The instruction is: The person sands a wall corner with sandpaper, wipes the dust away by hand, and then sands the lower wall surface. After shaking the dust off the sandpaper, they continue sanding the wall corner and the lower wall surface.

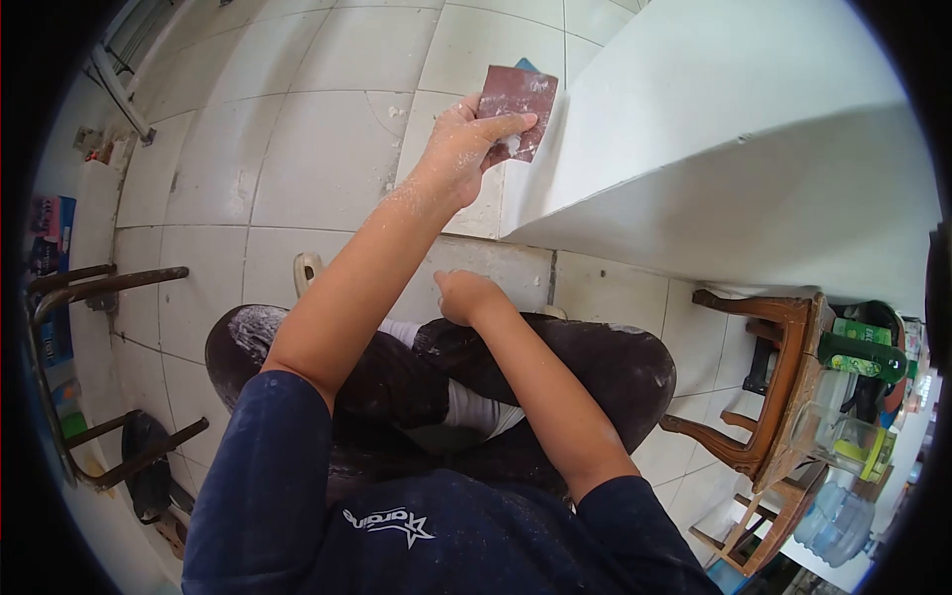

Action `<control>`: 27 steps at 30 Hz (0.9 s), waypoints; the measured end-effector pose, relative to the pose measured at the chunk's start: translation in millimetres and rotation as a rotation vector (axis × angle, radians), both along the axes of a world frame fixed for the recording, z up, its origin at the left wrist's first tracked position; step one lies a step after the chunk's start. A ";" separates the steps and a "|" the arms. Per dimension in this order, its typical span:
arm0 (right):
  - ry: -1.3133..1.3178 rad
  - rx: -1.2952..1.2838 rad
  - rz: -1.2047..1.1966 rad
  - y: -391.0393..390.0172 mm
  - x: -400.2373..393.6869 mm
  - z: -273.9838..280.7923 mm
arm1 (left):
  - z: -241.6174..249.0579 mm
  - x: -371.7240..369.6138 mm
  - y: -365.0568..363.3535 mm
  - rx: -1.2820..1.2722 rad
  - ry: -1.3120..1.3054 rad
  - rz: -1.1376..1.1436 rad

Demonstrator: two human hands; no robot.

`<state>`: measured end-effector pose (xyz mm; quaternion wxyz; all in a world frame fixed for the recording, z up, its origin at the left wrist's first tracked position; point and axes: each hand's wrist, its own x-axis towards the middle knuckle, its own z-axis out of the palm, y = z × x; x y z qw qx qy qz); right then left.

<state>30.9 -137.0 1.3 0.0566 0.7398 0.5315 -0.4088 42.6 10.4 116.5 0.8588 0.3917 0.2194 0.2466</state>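
My left hand [470, 144] stretches forward, thumb pressed on a dark red sheet of sandpaper [517, 91] smeared with white dust. A blue corner [527, 65] pokes out from behind the sheet. The sandpaper is right beside the lower end of a white wall panel [694, 104]. White powder coats my left wrist and fingers. My right hand [466, 297] is drawn in over my crossed legs, its fingers curled in and partly hidden, with no object showing in it.
I sit on white floor tiles [327, 139] with bits of white debris. Metal chair legs [114, 288] stand at left. A wooden stool [783, 387] is at right, near green bottles [861, 355], a clear container [833, 436] and a large water bottle [835, 524].
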 end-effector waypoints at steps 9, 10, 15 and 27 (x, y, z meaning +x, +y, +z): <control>0.046 -0.044 -0.020 3.2 -6.4 4.9 | -33.2 21.9 -29.3 0.341 0.019 0.132; 0.049 -0.015 -0.023 0.4 -6.7 -3.1 | -36.6 21.7 -31.1 0.507 0.061 0.098; 0.147 0.307 -0.042 -15.3 -6.6 -53.3 | -32.8 19.0 -53.7 0.739 0.173 0.197; 0.059 -0.345 -0.010 14.0 -7.8 18.5 | -72.1 23.1 -34.5 0.746 0.291 0.004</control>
